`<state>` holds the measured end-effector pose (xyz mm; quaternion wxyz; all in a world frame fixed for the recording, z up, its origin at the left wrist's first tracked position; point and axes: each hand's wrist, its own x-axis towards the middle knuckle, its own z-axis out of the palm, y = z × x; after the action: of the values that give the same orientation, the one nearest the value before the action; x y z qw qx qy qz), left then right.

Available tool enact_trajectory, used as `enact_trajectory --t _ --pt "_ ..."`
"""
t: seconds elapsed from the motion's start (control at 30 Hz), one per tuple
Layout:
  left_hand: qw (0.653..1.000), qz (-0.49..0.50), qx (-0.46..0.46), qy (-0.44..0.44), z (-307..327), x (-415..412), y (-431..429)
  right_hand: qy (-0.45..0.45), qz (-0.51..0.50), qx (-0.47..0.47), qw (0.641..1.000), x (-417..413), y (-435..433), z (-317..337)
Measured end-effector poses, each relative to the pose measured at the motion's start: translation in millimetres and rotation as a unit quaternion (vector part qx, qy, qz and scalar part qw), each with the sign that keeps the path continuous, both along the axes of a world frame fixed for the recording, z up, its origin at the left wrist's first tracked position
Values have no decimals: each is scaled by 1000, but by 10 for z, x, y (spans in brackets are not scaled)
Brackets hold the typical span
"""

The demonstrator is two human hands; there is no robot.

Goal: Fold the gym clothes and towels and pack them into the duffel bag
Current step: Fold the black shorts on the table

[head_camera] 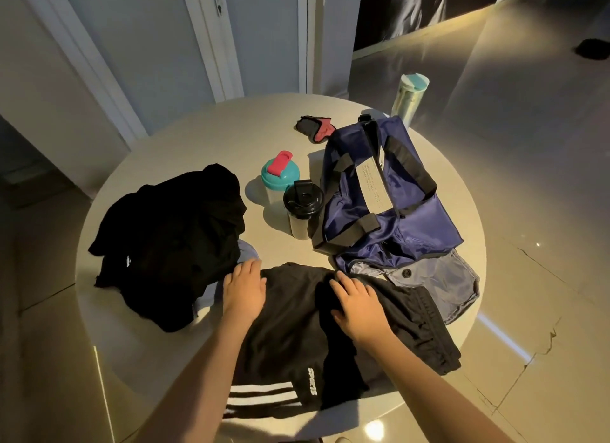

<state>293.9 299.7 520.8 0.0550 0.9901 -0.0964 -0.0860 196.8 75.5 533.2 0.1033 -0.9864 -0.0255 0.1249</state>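
Note:
Black sports shorts (297, 330) with white stripes and a "SPORTS" print lie spread at the near edge of the round table (185, 145). My left hand (245, 290) rests flat on their left part, fingers straight. My right hand (355, 305) presses flat on their right part. A heap of black clothes (175, 244) sits to the left, with a pale blue cloth (246, 249) showing under it. The navy duffel bag (379, 191) with black straps lies at the right, its grey flap (439, 277) hanging open toward me.
A shaker with a teal lid (280, 175) and one with a black lid (303, 208) stand between the clothes and the bag. A tall pale tumbler (409, 96) stands behind the bag. Black-and-pink gloves (315, 129) lie at the back. Glossy floor tiles surround the table.

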Motion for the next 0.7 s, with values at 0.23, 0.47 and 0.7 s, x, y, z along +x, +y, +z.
enact_trajectory --t 0.23,0.47,0.7 --pt "985 -34 155 72 -144 294 97 96 -28 -27 995 285 -10 -144" --pt "994 -42 88 51 -122 434 153 62 -75 -43 994 342 23 -251" --pt "993 -42 -11 112 -26 513 196 56 -4 16 998 771 216 -167"
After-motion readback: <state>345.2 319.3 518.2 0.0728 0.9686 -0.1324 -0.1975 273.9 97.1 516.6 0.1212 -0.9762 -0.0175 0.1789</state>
